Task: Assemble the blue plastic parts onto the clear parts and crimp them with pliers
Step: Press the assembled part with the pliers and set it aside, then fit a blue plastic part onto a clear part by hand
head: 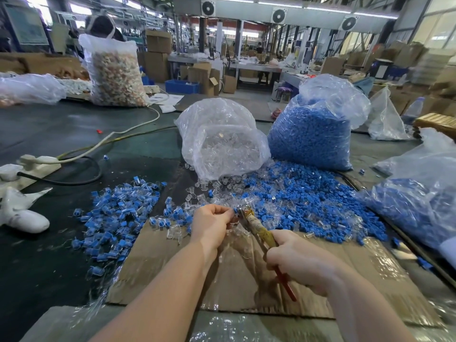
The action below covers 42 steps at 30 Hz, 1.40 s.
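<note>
Head view, single entry.

- Left hand (212,222): fingers curled, pinching one small piece at the pliers' nose; the piece is largely hidden, so blue, clear or joined cannot be told. Held up off the table, probably to present it squarely for the squeeze.
- Right hand (299,261): wrapped round the handles of the pliers (256,227), nose pointing at the left fingertips. Jaw gap too small to judge.
- Loose blue parts (308,201): heaped on the right, beside the plier hand.
- Loose clear parts (217,187): spilled from the clear-parts bag (222,144), straight ahead.
- Assembled pieces (116,215): piled on the left, apparently the finished lot, kept apart from stock.
- Blue-parts bag (313,134): upright behind the heap.
- Cardboard sheet (167,262): under the forearms, taped over, likely a work pad.
- Writing: none legible.
</note>
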Tool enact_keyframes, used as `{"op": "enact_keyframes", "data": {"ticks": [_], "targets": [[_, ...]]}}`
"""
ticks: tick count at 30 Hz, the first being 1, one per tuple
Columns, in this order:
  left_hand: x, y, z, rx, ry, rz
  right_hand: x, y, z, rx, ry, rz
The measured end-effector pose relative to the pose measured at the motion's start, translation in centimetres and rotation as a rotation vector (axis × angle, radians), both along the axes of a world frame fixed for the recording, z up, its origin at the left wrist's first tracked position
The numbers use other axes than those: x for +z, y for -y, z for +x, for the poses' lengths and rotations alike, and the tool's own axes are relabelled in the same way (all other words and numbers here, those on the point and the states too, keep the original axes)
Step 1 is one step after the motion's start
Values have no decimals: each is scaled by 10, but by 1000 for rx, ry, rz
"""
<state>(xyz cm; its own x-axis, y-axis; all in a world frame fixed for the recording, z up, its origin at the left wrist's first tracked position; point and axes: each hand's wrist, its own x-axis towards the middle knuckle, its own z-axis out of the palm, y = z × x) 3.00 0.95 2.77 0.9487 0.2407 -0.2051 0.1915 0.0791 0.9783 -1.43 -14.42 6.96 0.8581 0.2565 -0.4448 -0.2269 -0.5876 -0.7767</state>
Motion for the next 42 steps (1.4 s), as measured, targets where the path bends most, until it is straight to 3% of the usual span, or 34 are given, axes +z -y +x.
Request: {"op": "enact_keyframes", "data": {"ticks": [8, 16, 23, 30, 33, 36, 39, 42], "targets": [[3, 0, -1, 9, -16, 27, 10, -2, -4, 56, -3, 52], [7, 0, -3, 9, -37, 0, 15, -7, -9, 53, 116, -6], [10, 4, -4, 23, 3, 62, 14, -11, -12, 80, 285, -182], [8, -1, -4, 80, 33, 82, 2, -1, -9, -101, 50, 92], [5, -19, 1, 206, 99, 386, -16, 14, -1, -212, 295, -70], [0, -46, 4, 261, 160, 815, -30, 34, 10, -323, 482, -424], [-9, -70, 5, 332, 178, 1147, -38, 52, 15, -406, 473, -771], [-18, -84, 4, 333, 92, 1298, -47, 63, 16, -426, 446, -895]]}}
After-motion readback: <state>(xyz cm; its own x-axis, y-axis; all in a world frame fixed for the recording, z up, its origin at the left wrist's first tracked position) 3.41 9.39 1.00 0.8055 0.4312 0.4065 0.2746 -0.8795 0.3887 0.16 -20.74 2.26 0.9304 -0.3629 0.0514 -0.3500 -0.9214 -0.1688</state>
